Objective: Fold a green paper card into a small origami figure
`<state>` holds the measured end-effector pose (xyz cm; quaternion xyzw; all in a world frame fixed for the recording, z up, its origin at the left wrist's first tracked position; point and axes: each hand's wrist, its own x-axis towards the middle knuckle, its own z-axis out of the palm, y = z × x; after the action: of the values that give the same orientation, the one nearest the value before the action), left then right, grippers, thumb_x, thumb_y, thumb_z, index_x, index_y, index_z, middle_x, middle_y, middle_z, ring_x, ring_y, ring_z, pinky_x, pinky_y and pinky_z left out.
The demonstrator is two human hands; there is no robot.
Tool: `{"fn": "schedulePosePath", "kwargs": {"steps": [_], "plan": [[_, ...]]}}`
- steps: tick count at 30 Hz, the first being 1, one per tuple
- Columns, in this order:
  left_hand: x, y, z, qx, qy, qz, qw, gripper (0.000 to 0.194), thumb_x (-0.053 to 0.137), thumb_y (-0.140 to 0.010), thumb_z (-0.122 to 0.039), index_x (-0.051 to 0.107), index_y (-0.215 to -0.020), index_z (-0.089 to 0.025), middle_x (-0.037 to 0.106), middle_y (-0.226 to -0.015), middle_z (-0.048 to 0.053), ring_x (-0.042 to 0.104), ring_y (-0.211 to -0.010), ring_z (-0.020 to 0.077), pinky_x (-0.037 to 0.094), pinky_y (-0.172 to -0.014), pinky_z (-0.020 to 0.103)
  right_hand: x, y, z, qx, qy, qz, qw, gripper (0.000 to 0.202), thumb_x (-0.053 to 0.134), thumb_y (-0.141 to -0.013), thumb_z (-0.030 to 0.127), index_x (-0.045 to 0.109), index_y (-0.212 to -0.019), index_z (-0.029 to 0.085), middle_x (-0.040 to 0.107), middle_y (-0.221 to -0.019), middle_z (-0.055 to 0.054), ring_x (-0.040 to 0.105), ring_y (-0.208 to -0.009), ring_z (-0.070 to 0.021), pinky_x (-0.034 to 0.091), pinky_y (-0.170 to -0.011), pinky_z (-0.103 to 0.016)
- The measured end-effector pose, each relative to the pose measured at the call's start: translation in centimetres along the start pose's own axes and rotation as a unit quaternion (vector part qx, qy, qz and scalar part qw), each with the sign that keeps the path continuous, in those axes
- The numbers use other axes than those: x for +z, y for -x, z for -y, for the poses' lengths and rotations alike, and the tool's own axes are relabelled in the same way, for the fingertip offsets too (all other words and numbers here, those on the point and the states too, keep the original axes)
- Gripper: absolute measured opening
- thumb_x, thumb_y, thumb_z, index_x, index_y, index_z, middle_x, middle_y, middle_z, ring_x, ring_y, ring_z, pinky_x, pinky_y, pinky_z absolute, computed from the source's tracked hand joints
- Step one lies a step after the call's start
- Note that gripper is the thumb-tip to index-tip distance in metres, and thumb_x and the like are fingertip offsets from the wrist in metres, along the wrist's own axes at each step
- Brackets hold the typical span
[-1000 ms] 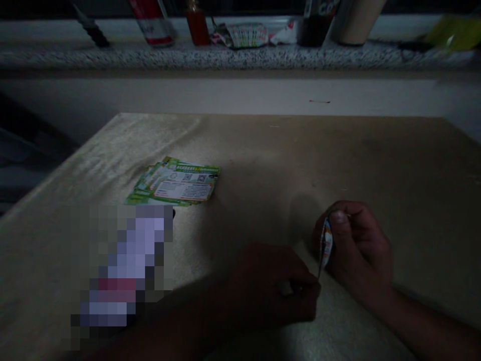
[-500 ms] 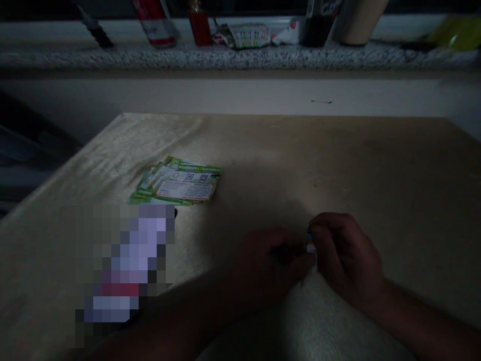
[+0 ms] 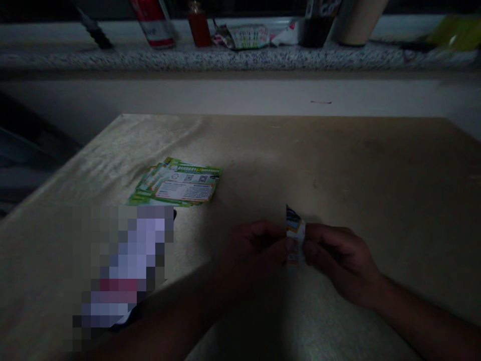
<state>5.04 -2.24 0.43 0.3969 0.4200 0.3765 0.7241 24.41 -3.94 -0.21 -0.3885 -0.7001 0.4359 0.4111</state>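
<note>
A small folded piece of printed paper [image 3: 295,239], white with orange and dark blue parts and a pointed top corner, is held up between both hands over the table. My left hand [image 3: 259,250] pinches its left edge between thumb and fingers. On the opposite edge, my right hand [image 3: 338,260] grips it the same way. A fanned stack of green and white printed leaflets [image 3: 184,183] lies on the table, up and to the left of my left hand. Dim light hides the finer folds of the paper.
The table [image 3: 356,165] has a beige, slightly wrinkled cover. A blurred-out flat object [image 3: 128,265] lies beside my left forearm. On the speckled sill [image 3: 240,60] behind stand a red can [image 3: 154,25], a small red bottle [image 3: 199,25], crumpled wrappers [image 3: 250,36] and a dark bottle [image 3: 319,25].
My hands have moved apart slightly, the left going further left. More of the folded paper now shows between them, its pointed corner upward. The leaflets stay where they were.
</note>
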Motion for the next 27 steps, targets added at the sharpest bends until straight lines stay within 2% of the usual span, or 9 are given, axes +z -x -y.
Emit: {"fn": "schedulePosePath", "kwargs": {"steps": [8,12,19,27], "plan": [[-0.06,0.29,0.37,-0.010,0.014,0.017,1.000,0.023,0.087,-0.072,-0.031,0.075,-0.078,-0.012,0.074,-0.071,0.003,0.067,-0.063,0.0117,0.056,-0.063,0.023,-0.01,-0.05,0.18,-0.039,0.007,0.004,0.999,0.018,0.055,-0.099,0.018,0.061,-0.082,0.018,0.050,-0.062,0.004,0.043,-0.051,-0.0076,0.034,-0.046,-0.020],[0.16,0.45,-0.08,-0.005,0.023,0.026,0.999,0.024,0.088,-0.070,-0.031,0.075,-0.077,-0.013,0.074,-0.068,0.002,0.068,-0.061,0.0121,0.056,-0.061,0.023,0.14,-0.15,0.37,-0.066,0.020,-0.008,0.998,0.019,0.055,-0.097,0.015,0.059,-0.080,0.018,0.046,-0.059,0.006,0.041,-0.048,-0.0068,0.033,-0.045,-0.019],[0.23,0.39,0.05,0.009,0.059,0.056,0.997,0.022,0.089,-0.070,-0.029,0.077,-0.079,-0.014,0.075,-0.072,0.002,0.069,-0.065,0.0119,0.056,-0.064,0.022,0.24,-0.01,0.39,-0.043,0.001,0.003,0.999,0.023,0.054,-0.098,0.016,0.057,-0.075,0.018,0.043,-0.057,0.006,0.039,-0.047,-0.0066,0.031,-0.044,-0.020],[-0.31,0.53,0.35,0.040,0.045,0.074,0.995,0.012,0.083,-0.079,-0.024,0.077,-0.080,-0.014,0.074,-0.073,0.002,0.068,-0.067,0.0105,0.054,-0.065,0.019,0.09,0.25,-0.29,0.000,-0.029,0.049,0.998,0.028,0.054,-0.100,0.024,0.054,-0.073,0.018,0.043,-0.059,0.004,0.041,-0.052,-0.0089,0.032,-0.048,-0.023]]}}
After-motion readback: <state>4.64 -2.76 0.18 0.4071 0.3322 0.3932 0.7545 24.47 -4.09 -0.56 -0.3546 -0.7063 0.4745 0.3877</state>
